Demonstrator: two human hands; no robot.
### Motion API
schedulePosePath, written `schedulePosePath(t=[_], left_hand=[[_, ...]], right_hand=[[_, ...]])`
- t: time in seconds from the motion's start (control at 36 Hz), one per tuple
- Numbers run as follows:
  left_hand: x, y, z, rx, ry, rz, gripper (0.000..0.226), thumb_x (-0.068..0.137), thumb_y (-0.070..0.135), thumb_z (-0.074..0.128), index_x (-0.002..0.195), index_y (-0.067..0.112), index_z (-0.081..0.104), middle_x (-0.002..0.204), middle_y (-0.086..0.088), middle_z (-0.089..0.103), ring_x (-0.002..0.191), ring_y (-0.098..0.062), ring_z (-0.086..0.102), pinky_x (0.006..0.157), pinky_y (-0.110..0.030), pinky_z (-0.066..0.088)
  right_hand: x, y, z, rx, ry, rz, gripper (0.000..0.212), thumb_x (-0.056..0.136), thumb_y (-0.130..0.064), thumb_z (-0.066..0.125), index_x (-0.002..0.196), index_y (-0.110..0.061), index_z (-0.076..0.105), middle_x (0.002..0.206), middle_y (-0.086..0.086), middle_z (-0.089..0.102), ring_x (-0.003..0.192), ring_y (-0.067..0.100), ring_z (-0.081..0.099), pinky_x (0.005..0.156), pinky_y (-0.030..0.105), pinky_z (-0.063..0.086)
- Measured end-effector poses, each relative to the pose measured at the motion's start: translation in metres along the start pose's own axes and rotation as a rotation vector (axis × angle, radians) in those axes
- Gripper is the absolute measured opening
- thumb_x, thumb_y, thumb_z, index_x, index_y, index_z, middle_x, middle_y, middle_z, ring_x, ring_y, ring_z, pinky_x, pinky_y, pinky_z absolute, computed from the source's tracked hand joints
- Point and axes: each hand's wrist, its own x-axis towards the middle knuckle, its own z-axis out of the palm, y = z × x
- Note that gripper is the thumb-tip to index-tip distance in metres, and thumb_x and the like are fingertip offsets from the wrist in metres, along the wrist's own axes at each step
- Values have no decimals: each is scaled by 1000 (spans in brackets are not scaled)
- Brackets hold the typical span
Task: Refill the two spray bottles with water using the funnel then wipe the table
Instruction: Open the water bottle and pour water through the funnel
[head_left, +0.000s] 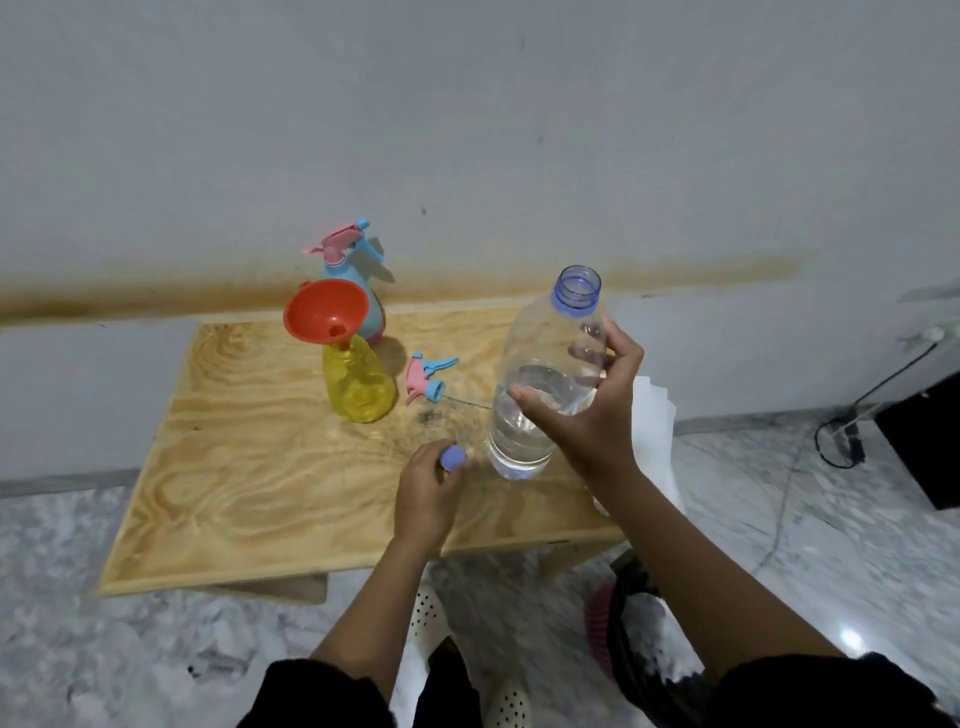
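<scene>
Halfway-ish is my guess on progress. Right hand (582, 410) is wrapped around a clear water bottle (540, 384) with its neck open, standing on or just above the wooden surface (234, 467), roughly a third full. Left hand (428, 493) is closed on the blue cap (453, 457), just left of the bottle's base. Further out from the left hand sits the yellow spray bottle (358, 384) with the orange funnel (326, 310) stuck in its neck, tilted a bit, so that one looks set up for pouring; can't tell how much water is in it. Its pink-and-blue trigger head (427, 378) lies on the surface between the yellow bottle and the water bottle, dip tube pointing toward the right hand. Behind the funnel, touching or nearly so, stands the blue spray bottle (353, 280) with its trigger head on, so I'd guess it's either done already or untouched, no way to say. White paper or cloth (654, 431) peeks out beyond the right hand, probably for the wipe. Still left: pouring, screwing the head back on, wiping.
</scene>
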Motion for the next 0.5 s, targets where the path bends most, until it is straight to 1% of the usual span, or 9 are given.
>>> schedulePosePath(t=[0.06, 0.14, 0.17, 0.22, 0.28, 0.31, 0.39, 0.44, 0.5], left_hand=[[1, -11, 9, 2, -11, -24, 34, 82, 11, 69, 115, 4, 62, 115, -8, 64, 101, -17, 56, 81, -14, 35], [4, -24, 19, -12, -1, -7, 34, 82, 7, 69, 115, 4, 62, 116, -9, 63, 105, -20, 58, 85, -13, 37], [4, -27, 22, -10, 4, 7, 33, 83, 7, 69, 115, 5, 62, 116, -9, 63, 106, -20, 57, 87, -16, 39], [6, -33, 25, 5, 2, 27, 33, 84, 10, 68, 116, 5, 61, 118, -9, 62, 109, -21, 57, 95, -28, 43], [6, -36, 28, 33, -6, 38, 35, 86, 12, 66, 119, 7, 59, 122, -8, 60, 114, -22, 55, 99, -39, 44], [6, -36, 28, 48, -14, 41, 37, 86, 14, 66, 122, 7, 57, 125, -8, 59, 117, -23, 53, 100, -42, 43], [4, -29, 27, 17, -34, 14, 44, 89, 17, 63, 130, 7, 51, 138, -9, 49, 130, -23, 43, 108, -40, 36], [2, -12, 20, -92, -23, -23, 47, 92, 25, 59, 136, 12, 46, 144, -5, 43, 135, -19, 37, 111, -39, 33], [1, 14, 9, -232, 32, -39, 51, 92, 36, 56, 138, 17, 45, 145, 0, 43, 135, -14, 37, 110, -35, 35]], right_hand=[[0, 3, 1, -19, 0, -12, 101, 58, -45, 82, 137, -14, 28, 133, 1, 41, 116, 16, 51, 92, 30, 51], [0, 5, 2, -37, 2, -33, 101, 59, -47, 80, 137, -11, 27, 131, 1, 39, 115, 17, 52, 91, 26, 50], [0, 6, 2, -34, 5, -40, 101, 59, -47, 80, 137, -11, 27, 131, 0, 39, 115, 18, 52, 92, 26, 49], [-1, 6, 3, -27, 4, -49, 101, 59, -47, 79, 137, -11, 26, 131, 0, 38, 116, 20, 52, 93, 25, 49], [-2, 6, 3, -29, 0, -55, 102, 59, -47, 78, 138, -11, 25, 132, 0, 37, 116, 20, 52, 93, 24, 48], [-2, 5, 3, -29, 0, -58, 102, 60, -48, 78, 138, -11, 25, 132, -1, 36, 116, 20, 52, 92, 22, 48], [-3, 4, 3, -21, -1, -62, 101, 61, -49, 77, 140, -17, 23, 132, -10, 36, 117, 16, 51, 92, 17, 46], [-5, 3, 3, -22, -6, -65, 99, 62, -50, 75, 140, -26, 20, 134, -21, 33, 118, 12, 50, 92, 14, 45], [-8, 5, 2, -18, -37, -65, 100, 65, -48, 74, 143, -27, 15, 138, -24, 31, 121, 8, 47, 94, 12, 42]])
